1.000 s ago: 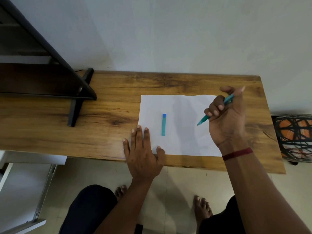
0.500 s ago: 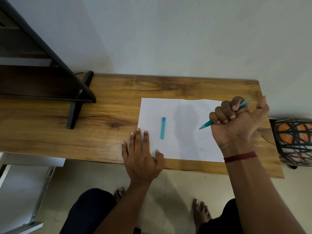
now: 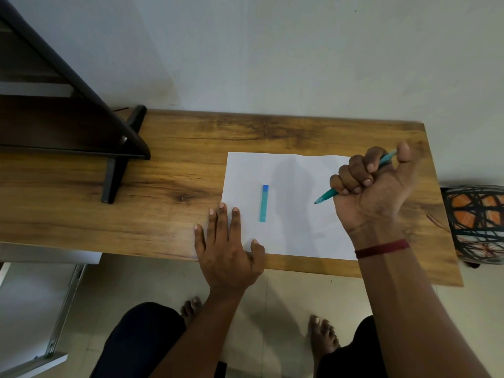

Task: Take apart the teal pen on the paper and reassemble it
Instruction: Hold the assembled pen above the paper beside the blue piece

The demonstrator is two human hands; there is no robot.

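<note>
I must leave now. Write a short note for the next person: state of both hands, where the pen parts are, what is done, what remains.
Right hand: closed in a fist around the pen body, tip pointing down-left above the paper.
Left hand: flat and empty on the paper's near-left corner and table edge.
Cap: lying alone on the paper, between the hands.
Done: cap is off.
Left: any further disassembly, then put the cap back.

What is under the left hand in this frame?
The left hand lies flat, palm down, over the near edge of the wooden table, fingertips and thumb overlapping the lower left corner of the white paper. Anything beneath the palm is covered.
</note>
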